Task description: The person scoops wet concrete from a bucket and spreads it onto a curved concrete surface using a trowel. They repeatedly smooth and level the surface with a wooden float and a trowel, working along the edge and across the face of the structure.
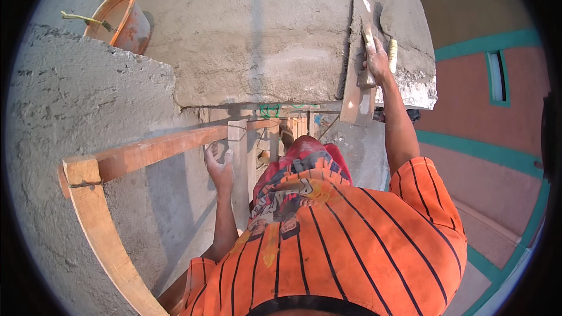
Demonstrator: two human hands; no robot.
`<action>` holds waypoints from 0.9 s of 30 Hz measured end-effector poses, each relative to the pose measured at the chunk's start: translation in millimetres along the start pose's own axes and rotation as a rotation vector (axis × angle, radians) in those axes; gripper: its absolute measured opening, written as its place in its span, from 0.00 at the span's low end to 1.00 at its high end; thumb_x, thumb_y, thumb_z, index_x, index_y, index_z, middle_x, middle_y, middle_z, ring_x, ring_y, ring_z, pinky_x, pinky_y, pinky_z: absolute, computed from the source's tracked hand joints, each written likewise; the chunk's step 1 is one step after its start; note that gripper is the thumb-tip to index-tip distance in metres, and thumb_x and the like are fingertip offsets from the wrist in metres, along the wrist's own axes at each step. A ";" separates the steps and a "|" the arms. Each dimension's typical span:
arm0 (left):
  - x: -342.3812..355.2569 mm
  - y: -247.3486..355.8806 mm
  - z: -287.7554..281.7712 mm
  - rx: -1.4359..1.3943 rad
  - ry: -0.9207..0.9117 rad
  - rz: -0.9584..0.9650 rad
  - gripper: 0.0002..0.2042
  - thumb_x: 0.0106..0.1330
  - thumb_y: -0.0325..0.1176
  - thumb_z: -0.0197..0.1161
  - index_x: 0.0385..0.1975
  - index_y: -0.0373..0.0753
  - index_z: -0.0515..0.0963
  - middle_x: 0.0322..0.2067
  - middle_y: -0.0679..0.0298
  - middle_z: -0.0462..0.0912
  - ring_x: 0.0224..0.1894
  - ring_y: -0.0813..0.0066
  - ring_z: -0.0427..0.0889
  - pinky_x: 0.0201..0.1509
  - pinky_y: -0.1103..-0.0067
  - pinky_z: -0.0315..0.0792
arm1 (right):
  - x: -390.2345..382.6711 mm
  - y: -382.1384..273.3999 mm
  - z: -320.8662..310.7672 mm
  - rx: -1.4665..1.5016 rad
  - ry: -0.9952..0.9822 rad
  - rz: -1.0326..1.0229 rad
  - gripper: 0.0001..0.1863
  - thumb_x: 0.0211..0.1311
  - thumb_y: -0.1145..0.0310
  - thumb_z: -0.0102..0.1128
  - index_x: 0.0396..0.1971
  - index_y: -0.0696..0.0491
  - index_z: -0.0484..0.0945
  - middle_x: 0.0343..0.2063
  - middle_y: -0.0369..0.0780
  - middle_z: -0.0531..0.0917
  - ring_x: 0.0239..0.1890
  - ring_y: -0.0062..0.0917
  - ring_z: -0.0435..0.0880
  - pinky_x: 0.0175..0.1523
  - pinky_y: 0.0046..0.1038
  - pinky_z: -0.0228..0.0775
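Observation:
My right hand [378, 63] is closed round the handle of a long, narrow wooden plastering float [352, 85]. The float lies across the front edge of a grey mortar-covered slab [293, 29], its near end sticking out past that edge. Just right of the hand, a tool with a pale ribbed handle [393, 55] rests on the mortar, its blade partly hidden. My left hand [220, 168] is raised below a wooden rail [170, 143], beside an upright wooden post [239, 169]. Its fingers are apart and nothing shows in them.
An orange bucket [132, 29] with a yellow-handled tool [82, 17] leans at the far left, behind a rough grey wall [88, 93]. A wooden beam [105, 240] curves along the left. Green cord [269, 110] hangs under the slab edge. A pink-and-teal building wall [486, 140] stands right.

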State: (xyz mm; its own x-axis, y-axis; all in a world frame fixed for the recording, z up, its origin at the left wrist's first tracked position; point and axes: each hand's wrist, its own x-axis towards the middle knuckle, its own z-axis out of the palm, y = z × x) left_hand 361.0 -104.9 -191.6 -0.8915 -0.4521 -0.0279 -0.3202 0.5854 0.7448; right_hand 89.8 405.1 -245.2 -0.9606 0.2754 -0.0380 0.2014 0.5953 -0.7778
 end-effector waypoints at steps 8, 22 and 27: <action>2.3 -10.5 23.8 -0.084 -0.400 -0.271 0.27 0.53 0.41 0.68 0.50 0.32 0.71 0.43 0.49 0.81 0.46 0.55 0.81 0.50 0.68 0.72 | -46.9 -7.7 19.3 -0.013 -0.027 0.039 0.30 0.69 0.66 0.48 0.68 0.49 0.51 0.25 0.36 0.72 0.20 0.19 0.72 0.23 0.24 0.69; 7.0 9.6 39.2 0.063 -0.361 -0.280 0.20 0.51 0.40 0.68 0.42 0.37 0.78 0.37 0.53 0.84 0.41 0.56 0.83 0.46 0.67 0.73 | 85.9 -51.7 60.6 -0.255 -0.064 0.003 0.28 0.67 0.60 0.43 0.62 0.59 0.55 0.26 0.47 0.77 0.16 0.31 0.79 0.24 0.35 0.72; 4.6 6.6 39.2 0.032 -0.370 -0.221 0.18 0.52 0.35 0.68 0.41 0.34 0.78 0.36 0.54 0.84 0.39 0.60 0.83 0.46 0.70 0.73 | 84.9 -36.3 60.7 -0.215 -0.046 0.017 0.30 0.67 0.61 0.45 0.64 0.58 0.53 0.27 0.45 0.76 0.16 0.29 0.76 0.23 0.31 0.70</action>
State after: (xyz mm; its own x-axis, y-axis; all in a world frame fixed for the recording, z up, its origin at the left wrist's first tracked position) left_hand 342.2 -76.7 -212.9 -0.8535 -0.3001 -0.4259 -0.5206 0.5253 0.6731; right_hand -10.7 361.1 -258.2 -0.9633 0.2553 -0.0827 0.2496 0.7395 -0.6252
